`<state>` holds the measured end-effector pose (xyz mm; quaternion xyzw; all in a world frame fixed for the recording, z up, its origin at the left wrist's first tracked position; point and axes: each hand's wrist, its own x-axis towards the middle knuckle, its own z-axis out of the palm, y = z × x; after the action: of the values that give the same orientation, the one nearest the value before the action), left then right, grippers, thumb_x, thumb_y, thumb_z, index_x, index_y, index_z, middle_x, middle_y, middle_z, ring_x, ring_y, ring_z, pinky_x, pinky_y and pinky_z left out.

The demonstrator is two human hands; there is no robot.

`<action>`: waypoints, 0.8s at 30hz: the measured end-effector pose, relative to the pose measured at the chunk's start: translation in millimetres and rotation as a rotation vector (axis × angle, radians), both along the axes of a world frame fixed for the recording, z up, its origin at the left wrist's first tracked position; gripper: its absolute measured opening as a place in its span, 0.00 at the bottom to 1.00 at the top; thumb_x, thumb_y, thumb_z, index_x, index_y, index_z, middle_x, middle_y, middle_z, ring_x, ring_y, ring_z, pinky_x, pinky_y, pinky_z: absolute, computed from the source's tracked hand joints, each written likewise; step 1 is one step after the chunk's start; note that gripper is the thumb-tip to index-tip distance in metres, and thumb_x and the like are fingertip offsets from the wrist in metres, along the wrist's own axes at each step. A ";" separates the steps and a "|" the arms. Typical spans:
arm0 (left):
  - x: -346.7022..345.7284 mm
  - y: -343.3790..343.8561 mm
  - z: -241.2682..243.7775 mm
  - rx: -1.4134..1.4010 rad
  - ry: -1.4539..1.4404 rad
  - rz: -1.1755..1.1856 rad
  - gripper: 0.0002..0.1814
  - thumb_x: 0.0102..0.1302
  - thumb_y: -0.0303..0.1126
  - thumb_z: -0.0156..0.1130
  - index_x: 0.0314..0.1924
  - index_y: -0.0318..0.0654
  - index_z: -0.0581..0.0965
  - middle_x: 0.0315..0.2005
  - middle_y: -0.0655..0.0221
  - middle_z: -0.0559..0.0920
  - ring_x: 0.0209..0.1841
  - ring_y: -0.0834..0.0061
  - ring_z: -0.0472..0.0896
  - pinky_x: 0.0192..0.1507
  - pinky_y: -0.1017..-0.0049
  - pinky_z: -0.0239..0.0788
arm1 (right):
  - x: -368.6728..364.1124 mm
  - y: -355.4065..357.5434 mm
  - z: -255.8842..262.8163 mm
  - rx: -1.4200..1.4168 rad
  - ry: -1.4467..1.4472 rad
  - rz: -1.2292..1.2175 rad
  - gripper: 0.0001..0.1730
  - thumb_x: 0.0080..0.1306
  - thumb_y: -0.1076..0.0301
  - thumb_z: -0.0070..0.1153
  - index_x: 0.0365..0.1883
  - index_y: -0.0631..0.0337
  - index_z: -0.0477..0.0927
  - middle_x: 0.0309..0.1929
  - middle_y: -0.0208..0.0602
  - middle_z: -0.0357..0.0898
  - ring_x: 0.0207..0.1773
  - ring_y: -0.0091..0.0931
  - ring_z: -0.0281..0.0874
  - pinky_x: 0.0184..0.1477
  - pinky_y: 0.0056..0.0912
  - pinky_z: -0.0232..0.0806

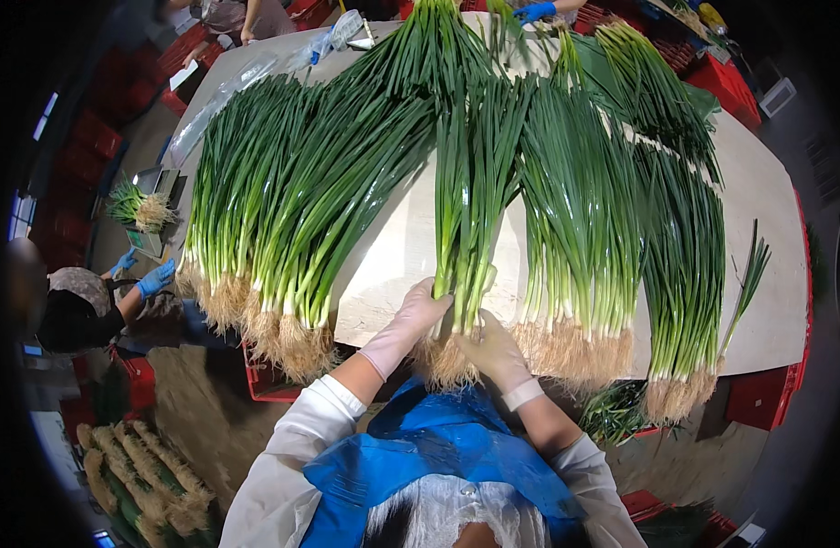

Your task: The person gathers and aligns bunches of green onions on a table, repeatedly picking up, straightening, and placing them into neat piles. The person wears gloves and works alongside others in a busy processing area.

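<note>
A small bunch of long scallion-like greens [471, 205] lies before me, leaves pointing away and tan roots [447, 362] at the table's near edge. My left hand [420, 312], in a pale thin glove, holds its white-green stems from the left, the thumb across them. My right hand [495, 351], gloved alike, grips the lower stems just above the roots; some fingers are hidden behind stalks. Left of my hands spreads a large row of the same greens [290, 198]. To the right lie another row [584, 212] and a narrower bundle [687, 281].
The pale table [386, 274] has a rounded far edge. A single thin stalk [745, 294] lies at its right. More greens [434, 48] are heaped at the back. At left, a blue-gloved person [84, 301] stands near a scale bearing a bunch [146, 209]. Red crates [762, 401] sit below.
</note>
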<state>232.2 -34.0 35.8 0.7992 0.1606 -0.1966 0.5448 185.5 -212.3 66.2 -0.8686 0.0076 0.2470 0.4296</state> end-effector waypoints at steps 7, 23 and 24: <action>-4.4 4.4 29.7 -0.492 0.045 0.163 0.14 0.71 0.29 0.57 0.54 0.33 0.75 0.40 0.65 0.83 0.39 0.77 0.81 0.43 0.74 0.74 | 14.4 -9.8 -8.3 -0.016 0.053 -0.037 0.29 0.61 0.60 0.57 0.59 0.65 0.73 0.41 0.53 0.82 0.48 0.45 0.80 0.54 0.40 0.71; -43.5 16.6 51.0 -0.700 -0.022 0.435 0.22 0.64 0.23 0.63 0.58 0.37 0.71 0.40 0.63 0.81 0.40 0.71 0.82 0.42 0.70 0.78 | 34.6 39.6 0.8 0.682 0.383 -0.125 0.22 0.69 0.65 0.56 0.56 0.69 0.71 0.36 0.36 0.80 0.33 0.21 0.78 0.33 0.24 0.71; -47.2 15.6 57.2 -0.665 -0.059 0.458 0.23 0.64 0.22 0.63 0.59 0.37 0.70 0.40 0.63 0.81 0.40 0.71 0.82 0.42 0.69 0.78 | 35.3 41.0 2.5 0.712 0.383 -0.149 0.21 0.69 0.66 0.56 0.56 0.68 0.71 0.35 0.36 0.80 0.32 0.21 0.78 0.32 0.24 0.72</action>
<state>185.1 -18.4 93.1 0.5282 0.2465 -0.0881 0.8078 220.8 -171.3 68.6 -0.6011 0.0642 0.3597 0.7107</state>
